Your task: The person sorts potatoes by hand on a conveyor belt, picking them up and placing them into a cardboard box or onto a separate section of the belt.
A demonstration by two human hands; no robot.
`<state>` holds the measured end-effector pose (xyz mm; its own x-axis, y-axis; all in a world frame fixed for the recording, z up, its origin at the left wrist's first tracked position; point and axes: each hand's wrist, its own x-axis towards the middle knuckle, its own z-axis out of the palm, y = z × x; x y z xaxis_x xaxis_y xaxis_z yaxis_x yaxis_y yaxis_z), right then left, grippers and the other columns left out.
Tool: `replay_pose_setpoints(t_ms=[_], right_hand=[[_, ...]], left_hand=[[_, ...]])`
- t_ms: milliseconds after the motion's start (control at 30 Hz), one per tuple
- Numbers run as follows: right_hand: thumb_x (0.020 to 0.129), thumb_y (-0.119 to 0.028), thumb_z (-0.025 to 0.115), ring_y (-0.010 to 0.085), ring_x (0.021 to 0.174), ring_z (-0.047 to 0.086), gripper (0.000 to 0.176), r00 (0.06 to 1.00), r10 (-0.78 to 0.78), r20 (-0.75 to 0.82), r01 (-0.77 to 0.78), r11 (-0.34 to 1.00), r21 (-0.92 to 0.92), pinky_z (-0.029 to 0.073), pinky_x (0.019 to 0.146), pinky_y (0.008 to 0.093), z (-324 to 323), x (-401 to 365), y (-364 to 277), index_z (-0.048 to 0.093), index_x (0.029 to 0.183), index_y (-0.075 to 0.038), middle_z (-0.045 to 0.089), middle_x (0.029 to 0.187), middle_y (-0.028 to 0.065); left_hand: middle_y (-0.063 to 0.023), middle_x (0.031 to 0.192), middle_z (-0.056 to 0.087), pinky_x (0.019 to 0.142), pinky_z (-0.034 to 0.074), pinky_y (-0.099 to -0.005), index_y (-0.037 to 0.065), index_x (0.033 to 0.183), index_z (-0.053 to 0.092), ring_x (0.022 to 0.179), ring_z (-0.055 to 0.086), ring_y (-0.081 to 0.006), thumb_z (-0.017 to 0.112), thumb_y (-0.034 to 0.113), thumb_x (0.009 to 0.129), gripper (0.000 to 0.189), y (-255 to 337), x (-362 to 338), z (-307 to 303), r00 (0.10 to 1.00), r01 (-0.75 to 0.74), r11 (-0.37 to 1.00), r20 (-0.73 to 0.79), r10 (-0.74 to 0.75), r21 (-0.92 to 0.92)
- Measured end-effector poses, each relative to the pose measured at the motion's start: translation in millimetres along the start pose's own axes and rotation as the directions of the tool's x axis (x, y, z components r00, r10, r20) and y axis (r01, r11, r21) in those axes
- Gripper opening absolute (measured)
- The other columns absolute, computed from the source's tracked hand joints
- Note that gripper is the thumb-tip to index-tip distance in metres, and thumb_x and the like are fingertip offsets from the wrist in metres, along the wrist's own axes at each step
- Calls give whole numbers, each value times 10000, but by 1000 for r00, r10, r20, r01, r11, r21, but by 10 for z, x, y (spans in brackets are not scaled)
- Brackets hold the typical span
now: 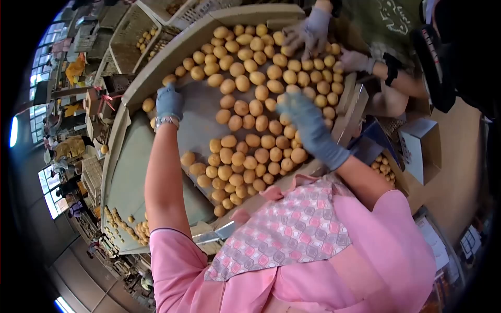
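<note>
Many round yellow-orange fruits [241, 108] lie loose across a grey sorting table [201, 112]. My left hand [169, 101], in a grey-blue glove, is at the table's far left, its fingers curled in beside a few fruits near the raised rim. Whatever it may hold is hidden by the glove. Over the right part of the fruit, my right hand [309, 124] in a matching glove reaches in, palm down, its fingers smeared by motion. Fruits surround its fingertips.
Across the table, another person's gloved hand [310, 34] rests on fruits, with a second hand [357, 61] at the right edge. A green belt [143, 161] adjoins the table. Crates [130, 41] stand at upper left, an open carton [417, 143] at right.
</note>
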<state>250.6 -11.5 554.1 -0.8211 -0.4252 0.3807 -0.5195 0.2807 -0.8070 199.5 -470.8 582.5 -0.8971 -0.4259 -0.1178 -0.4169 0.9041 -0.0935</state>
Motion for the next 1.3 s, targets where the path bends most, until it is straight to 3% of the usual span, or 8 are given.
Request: replay_pose_setpoints(t_ms=[100,233,433,700,900,1033,1100,1300], right_hand=[[955,-47,595,386,1424,522,510,816,106,568,228,844,-485,504,1116,471,257,-30,79,627,1457,-131,548,1528,175],[1056,-129,576,208,1233,619,373,934,61,352,-163,950,266,558,1003,361,229,178,-315,622,1425,-112,607,1420,105],[1137,-358,550,47,984,594,378,313,97,945,-949,80,306,536,827,230,364,-7,-626,601,1441,-141,607,1251,-42],[1049,-203,661,87,654,599,134,0,155,988,-873,-481,76,492,505,169,749,311,-185,704,1085,-82,661,855,18],[1129,-264,552,129,941,659,277,964,119,238,-266,436,860,583,820,295,793,2045,-856,626,1304,-63,671,1113,15],[1028,-161,611,231,886,677,139,671,-189,717,280,960,-9,570,757,363,735,1161,-1128,650,1126,-71,699,1038,84],[932,-131,667,293,918,697,121,345,-543,765,404,822,401,559,732,400,757,576,-990,666,1049,-103,706,1033,96],[876,-241,725,363,1230,581,178,657,-474,586,643,758,-109,493,1007,527,1054,347,-350,745,1025,-146,634,1330,78]], left_hand=[[-230,1143,704,889,590,-522,110,1354,659,1040,724,-418,664,244,987,390,-31,-288,-46,969,-162,969,-214,120,-188],[-170,1159,722,847,588,-429,81,1527,571,955,708,-333,704,49,941,601,582,-1459,-621,881,-437,692,-428,202,-575],[-172,1405,637,1126,464,-466,26,1568,496,1341,585,-365,817,5,801,832,1141,-2991,-319,846,-530,585,-340,410,-614],[-102,1720,378,1286,142,-668,203,1583,519,1596,280,-430,652,439,1012,632,172,-3517,-203,617,-732,599,58,785,-325],[-43,1661,456,1300,141,-658,316,1587,513,1570,344,-351,637,436,1009,603,-101,-2710,-87,457,-845,453,57,888,-285],[-90,1572,528,1266,285,-612,244,1530,558,1470,462,-354,707,315,925,627,-285,-2143,-112,609,-792,608,-143,780,-59],[-125,1546,550,1226,348,-575,161,1494,581,1448,479,-396,691,202,913,592,-192,-1846,-291,874,-485,874,-7,485,31],[-179,1569,527,1211,367,-578,108,1532,535,1461,457,-456,668,89,920,627,216,-1926,-564,798,-535,829,-416,435,-160]])
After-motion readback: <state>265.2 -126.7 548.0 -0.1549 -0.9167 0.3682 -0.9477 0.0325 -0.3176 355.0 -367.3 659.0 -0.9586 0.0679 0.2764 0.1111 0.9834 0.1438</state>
